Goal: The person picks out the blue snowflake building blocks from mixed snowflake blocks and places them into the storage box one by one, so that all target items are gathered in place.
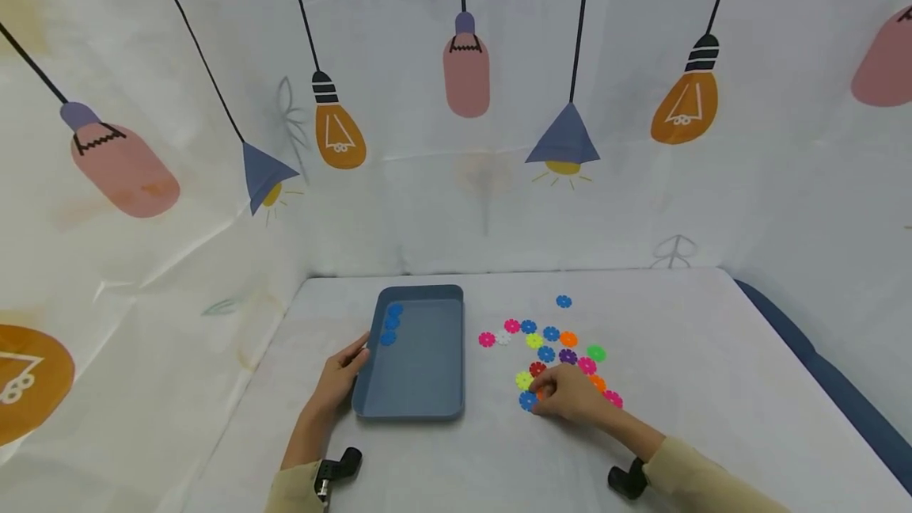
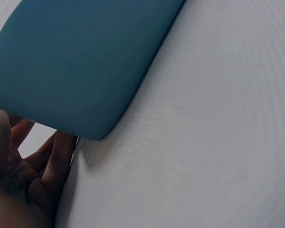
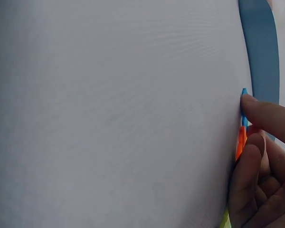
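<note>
A blue-grey tray (image 1: pixel 409 386) lies on the white table, with three blue flower-shaped discs (image 1: pixel 388 338) in a column at its upper left. My left hand (image 1: pixel 340 378) holds the tray's left side; in the left wrist view its fingers (image 2: pixel 57 161) reach to the tray's edge from below. To the right of the tray, my right hand (image 1: pixel 573 396) pinches a blue flower-shaped disc (image 1: pixel 527 401) at the near end of the loose discs. Its thumb shows against that disc (image 3: pixel 244 116) in the right wrist view, beside an orange disc (image 3: pixel 241 141).
Several loose discs spread right of the tray, among them yellow (image 1: pixel 523 380), dark red (image 1: pixel 537 369), purple (image 1: pixel 568 356), green (image 1: pixel 596 353) and pink (image 1: pixel 487 340). A lone blue disc (image 1: pixel 564 302) lies farther back. Lamp-printed white sheeting (image 1: pixel 427 204) rises behind the table.
</note>
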A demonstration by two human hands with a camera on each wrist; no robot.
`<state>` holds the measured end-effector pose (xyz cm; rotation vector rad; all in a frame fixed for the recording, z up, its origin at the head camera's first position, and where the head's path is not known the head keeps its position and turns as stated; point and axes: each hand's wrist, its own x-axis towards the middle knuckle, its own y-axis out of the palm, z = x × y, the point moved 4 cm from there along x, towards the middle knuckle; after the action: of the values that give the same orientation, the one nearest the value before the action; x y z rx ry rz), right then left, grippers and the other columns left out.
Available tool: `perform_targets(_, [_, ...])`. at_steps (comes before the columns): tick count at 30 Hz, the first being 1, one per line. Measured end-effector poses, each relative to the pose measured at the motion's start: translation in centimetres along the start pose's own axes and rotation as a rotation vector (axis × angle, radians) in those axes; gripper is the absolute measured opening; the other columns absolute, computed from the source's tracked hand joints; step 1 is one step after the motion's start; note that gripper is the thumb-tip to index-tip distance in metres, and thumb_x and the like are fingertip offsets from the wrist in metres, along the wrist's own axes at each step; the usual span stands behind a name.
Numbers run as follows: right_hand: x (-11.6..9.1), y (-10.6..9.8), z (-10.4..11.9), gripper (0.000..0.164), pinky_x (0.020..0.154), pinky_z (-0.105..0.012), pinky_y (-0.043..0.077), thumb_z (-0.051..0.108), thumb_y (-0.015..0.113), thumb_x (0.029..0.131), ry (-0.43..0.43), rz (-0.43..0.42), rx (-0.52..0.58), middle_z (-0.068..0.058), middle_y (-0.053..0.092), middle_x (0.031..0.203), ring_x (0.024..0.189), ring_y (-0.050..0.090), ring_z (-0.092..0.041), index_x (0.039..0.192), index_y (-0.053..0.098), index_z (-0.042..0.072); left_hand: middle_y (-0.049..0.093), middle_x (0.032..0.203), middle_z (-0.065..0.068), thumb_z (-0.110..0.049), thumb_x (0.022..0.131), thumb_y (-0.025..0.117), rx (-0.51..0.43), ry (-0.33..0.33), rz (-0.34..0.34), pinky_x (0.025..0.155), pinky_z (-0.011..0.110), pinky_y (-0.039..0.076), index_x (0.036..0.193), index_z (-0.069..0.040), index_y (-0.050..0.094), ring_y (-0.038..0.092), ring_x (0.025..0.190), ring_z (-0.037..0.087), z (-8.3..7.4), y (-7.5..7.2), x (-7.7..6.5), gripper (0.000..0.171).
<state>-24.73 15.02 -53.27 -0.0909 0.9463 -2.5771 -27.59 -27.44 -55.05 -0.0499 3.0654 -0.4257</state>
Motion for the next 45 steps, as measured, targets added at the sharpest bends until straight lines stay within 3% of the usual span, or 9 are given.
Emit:
perform_targets(6, [0.4,0.2,0.3,0.022,0.054,-0.025,0.046,0.014,0.086,0.073,-0.003,0.056,0.058,0.001,0.055,0.065,0.061,0.051,-0.015,0.089,0.071,0.01,0.043,0.147,0.016,-0.024,0.101,0.056,0.006,0.001,-0.001,0.106,0.051,0.033,0.145,-0.011,0.047,0.037,0.135,0.033,0.1,-0.2,0.0,0.048])
perform_targets(12, [0.4,0.0,1.1,0.016,0.059,-0.028,0.051,0.019,0.084,0.076,-0.003,0.038,0.069,0.002,0.06,0.074,0.074,0.054,-0.018,0.08,0.07,0.015,0.043,0.146,0.018,-0.021,0.101,0.055,0.003,0.005,-0.005,0.106,0.052,0.034,0.145,-0.009,0.047,0.037,0.135,0.034,-0.2,-0.1,0.0,0.046])
perform_targets(16, [0.3,0.2,1.4,0.014,0.057,-0.028,0.05,0.023,0.081,0.08,0.001,0.05,0.119,0.001,0.062,0.073,0.069,0.056,-0.018,0.08,0.071,0.014,0.04,0.147,0.02,-0.02,0.102,0.054,-0.002,-0.022,0.014,0.106,0.053,0.032,0.146,-0.007,0.045,0.035,0.136,0.037,-1.8,0.1,-0.9,0.047])
perform_targets(19, [0.4,0.6,1.5,0.015,0.055,-0.026,0.049,0.023,0.079,0.082,-0.009,0.066,0.172,0.0,0.062,0.072,0.064,0.058,-0.018,0.082,0.07,0.011,0.039,0.148,0.021,-0.023,0.102,0.054,-0.006,-0.051,0.017,0.107,0.054,0.03,0.147,-0.008,0.044,0.033,0.137,0.037,-1.6,0.2,-1.0,0.048])
perform_targets(23, [0.7,1.3,1.8,0.015,0.055,-0.025,0.05,0.023,0.078,0.084,-0.012,0.063,0.211,0.0,0.063,0.072,0.062,0.059,-0.017,0.084,0.07,0.01,0.042,0.147,0.018,-0.028,0.101,0.054,0.0,-0.051,0.001,0.107,0.053,0.031,0.147,-0.013,0.046,0.036,0.136,0.034,0.0,0.3,-0.3,0.048])
perform_targets(34, [1.7,2.6,4.5,0.019,0.065,-0.032,0.056,0.022,0.075,0.087,0.062,0.058,0.391,-0.006,0.067,0.079,0.07,0.064,-0.021,0.093,0.07,0.005,0.045,0.146,0.016,-0.024,0.101,0.056,-0.005,-0.032,-0.017,0.106,0.052,0.033,0.145,-0.012,0.047,0.039,0.134,0.032,0.1,0.1,-0.1,0.047])
perform_targets(45, [2.6,3.3,6.5,0.023,0.069,-0.033,0.057,0.022,0.075,0.087,0.053,0.04,0.507,-0.008,0.067,0.08,0.074,0.066,-0.024,0.096,0.069,0.002,0.048,0.142,0.019,-0.03,0.1,0.057,0.003,-0.031,-0.018,0.106,0.052,0.033,0.146,-0.014,0.047,0.041,0.132,0.032,0.2,-0.1,-0.2,0.05])
